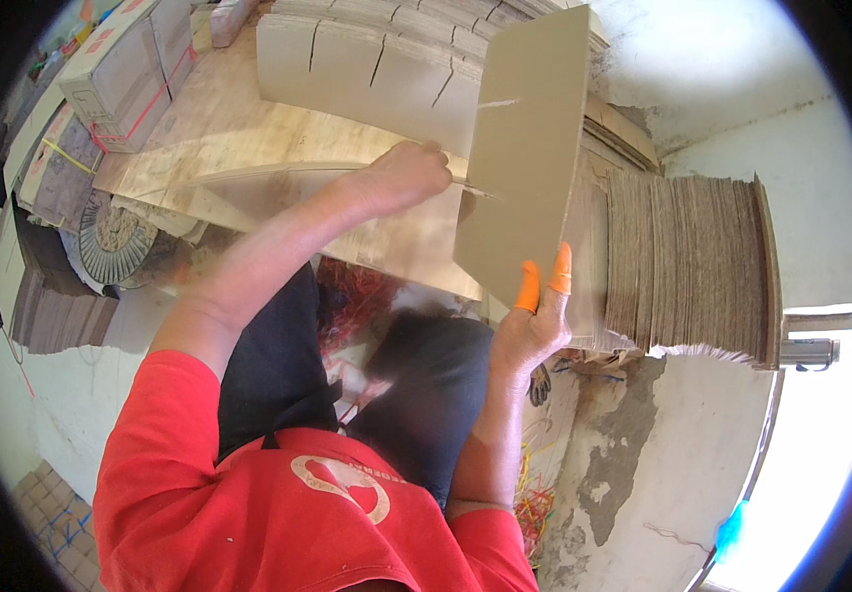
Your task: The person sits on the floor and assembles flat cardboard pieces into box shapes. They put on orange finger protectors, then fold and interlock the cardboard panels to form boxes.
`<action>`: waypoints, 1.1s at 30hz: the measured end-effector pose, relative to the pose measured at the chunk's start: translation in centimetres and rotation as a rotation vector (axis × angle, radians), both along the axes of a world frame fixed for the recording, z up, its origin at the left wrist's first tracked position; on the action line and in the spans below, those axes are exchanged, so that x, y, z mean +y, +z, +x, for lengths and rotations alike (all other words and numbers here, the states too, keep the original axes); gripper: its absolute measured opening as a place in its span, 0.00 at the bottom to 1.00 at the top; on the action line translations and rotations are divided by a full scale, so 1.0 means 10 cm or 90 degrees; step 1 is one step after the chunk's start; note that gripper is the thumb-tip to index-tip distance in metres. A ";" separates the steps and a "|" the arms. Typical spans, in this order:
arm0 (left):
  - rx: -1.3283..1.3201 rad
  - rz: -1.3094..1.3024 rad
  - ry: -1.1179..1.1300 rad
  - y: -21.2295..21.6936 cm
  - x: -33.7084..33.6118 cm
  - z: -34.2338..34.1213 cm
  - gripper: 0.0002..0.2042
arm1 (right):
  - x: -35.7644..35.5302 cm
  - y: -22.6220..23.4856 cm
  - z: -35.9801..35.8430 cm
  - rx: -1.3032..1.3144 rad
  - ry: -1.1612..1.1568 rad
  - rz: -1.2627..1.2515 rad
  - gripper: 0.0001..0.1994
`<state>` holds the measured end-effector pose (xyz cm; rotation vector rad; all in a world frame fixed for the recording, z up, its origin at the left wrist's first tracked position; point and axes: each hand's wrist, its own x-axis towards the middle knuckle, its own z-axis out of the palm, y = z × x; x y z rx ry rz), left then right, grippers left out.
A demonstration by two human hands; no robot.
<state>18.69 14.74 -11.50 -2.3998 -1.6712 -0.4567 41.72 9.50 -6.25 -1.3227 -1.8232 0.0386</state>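
Observation:
My right hand (537, 331), with orange finger covers on two fingers, grips the lower edge of an upright slotted cardboard sheet (529, 128). My left hand (409, 181) is closed on a long, thin cardboard strip (293, 187), seen nearly edge-on, just left of the sheet. The strip's right end meets the sheet near a slot; whether it sits inside the slot is unclear. Both pieces are above the wooden tabletop (199, 123). My left fingertips are partly hidden behind the hand.
Slotted cardboard pieces (367, 64) stand in a row at the back. A tall pack of cardboard sheets (687, 266) stands on the right by the wall. Far left are a strapped carton (120, 84) and a round ribbed object (115, 232). Red strapping scraps (357, 296) lie below the table.

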 end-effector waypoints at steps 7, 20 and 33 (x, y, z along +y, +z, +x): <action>-0.077 -0.005 -0.041 0.24 -0.19 0.21 0.02 | 0.08 -0.41 -0.05 -0.001 0.047 0.053 0.24; -0.173 -0.031 -0.113 0.27 -0.28 0.26 0.02 | 0.02 -0.65 -0.01 -0.172 0.074 -0.087 0.25; -0.123 -0.055 -0.187 0.39 -0.77 0.48 0.04 | 0.17 -0.24 -0.11 -0.160 0.157 -0.234 0.36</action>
